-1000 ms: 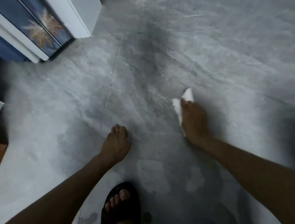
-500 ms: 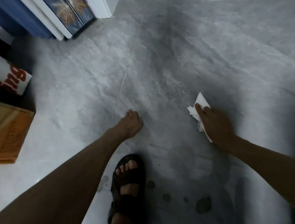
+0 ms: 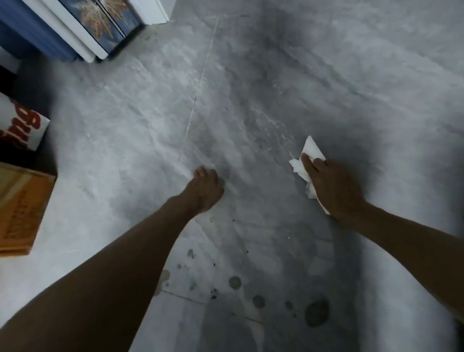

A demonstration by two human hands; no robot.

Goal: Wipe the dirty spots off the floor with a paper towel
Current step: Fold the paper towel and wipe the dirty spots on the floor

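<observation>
Right hand (image 3: 334,190) presses a crumpled white paper towel (image 3: 308,156) flat against the grey floor (image 3: 384,80), fingers spread over it and gripping it, with one corner of the sheet poking out ahead of the fingertips. The left hand (image 3: 205,190) is planted on the floor as a prop, its fingers curled under and holding nothing. The dirty spots (image 3: 316,313) that show most clearly, a scatter of dark round marks, lie nearer the person than either hand, between the two forearms, so the towel sits well apart from them. To wipe well, the person would probably do best to draw the towel back toward the body with steady downward pressure, keeping the wad bunched under the palm so a clean face meets each mark and the dirt is lifted, not smeared. Room looks ample ahead and to the right, where the tiles lie bare. On the left a cardboard box (image 3: 13,204) and a white carton with red lettering (image 3: 24,125) stand beside a blue cabinet (image 3: 96,22), limiting sweeps that way.
</observation>
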